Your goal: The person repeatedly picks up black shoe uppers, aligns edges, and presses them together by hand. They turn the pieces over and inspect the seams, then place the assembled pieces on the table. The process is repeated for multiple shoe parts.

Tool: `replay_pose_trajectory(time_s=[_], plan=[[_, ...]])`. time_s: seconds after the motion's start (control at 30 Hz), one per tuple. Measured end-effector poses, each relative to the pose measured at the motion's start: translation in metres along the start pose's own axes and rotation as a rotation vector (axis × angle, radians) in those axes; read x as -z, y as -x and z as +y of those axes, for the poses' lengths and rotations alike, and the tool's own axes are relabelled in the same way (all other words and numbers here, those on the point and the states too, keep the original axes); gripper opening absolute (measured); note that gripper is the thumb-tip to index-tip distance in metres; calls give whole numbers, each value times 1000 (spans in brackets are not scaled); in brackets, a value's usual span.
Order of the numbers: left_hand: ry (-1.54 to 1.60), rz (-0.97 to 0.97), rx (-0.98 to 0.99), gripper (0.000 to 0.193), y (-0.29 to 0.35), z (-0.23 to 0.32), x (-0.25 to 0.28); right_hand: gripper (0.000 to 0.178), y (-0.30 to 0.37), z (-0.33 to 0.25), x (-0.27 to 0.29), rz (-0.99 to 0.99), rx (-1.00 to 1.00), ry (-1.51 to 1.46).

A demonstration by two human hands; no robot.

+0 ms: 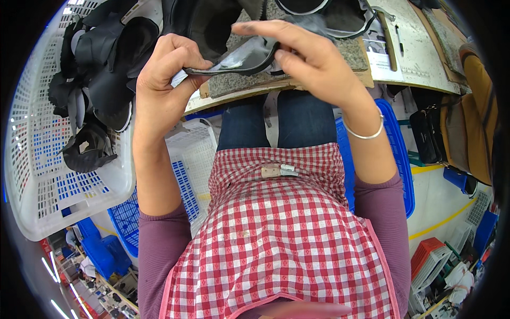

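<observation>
My left hand point(166, 72) pinches the near left edge of a black shoe upper point(241, 58) between thumb and bent fingers. Pale, whitish material shows on the inside of this curved piece. At its right end is my right hand point(321, 61), with the thumb close against the edge and the forefinger stretched out over the piece. The fingertip has a dark stain. More black shoe uppers point(348, 16) lie just beyond my hands. Underneath is a grey speckled stone slab point(234, 85) on the worktable.
A white plastic basket point(64, 207) heaped with black shoe pieces point(114, 69) stands at the left. A pen point(399, 41), paper and a flat wooden strip point(387, 42) lie on the table at the right. Blue crates point(398, 159) stand below, and a black bag point(426, 133) hangs at the right.
</observation>
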State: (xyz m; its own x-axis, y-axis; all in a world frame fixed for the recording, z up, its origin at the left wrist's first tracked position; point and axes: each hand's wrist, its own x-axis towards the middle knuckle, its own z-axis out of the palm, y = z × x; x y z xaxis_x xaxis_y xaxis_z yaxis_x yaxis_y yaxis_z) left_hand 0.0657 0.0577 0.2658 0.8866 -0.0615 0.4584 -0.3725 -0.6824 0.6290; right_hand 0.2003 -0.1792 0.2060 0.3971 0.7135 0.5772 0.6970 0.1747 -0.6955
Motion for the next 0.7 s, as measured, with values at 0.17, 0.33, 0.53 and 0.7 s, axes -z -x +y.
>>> replay_pose_trajectory(time_s=[0.17,0.33,0.53,0.7], plan=[[-99,-30,-13,36,7,-9,-9,59,4,-24,8,-213,-82,272],[-160,4,-81,35,12,-21,-18,62,5,-23,-12,-192,-229,248],[-223,42,-176,35,16,-29,-28,36,10,1,-24,-9,6,780],[-351,103,-157,42,21,-27,-38,25,15,9,-41,81,28,667]])
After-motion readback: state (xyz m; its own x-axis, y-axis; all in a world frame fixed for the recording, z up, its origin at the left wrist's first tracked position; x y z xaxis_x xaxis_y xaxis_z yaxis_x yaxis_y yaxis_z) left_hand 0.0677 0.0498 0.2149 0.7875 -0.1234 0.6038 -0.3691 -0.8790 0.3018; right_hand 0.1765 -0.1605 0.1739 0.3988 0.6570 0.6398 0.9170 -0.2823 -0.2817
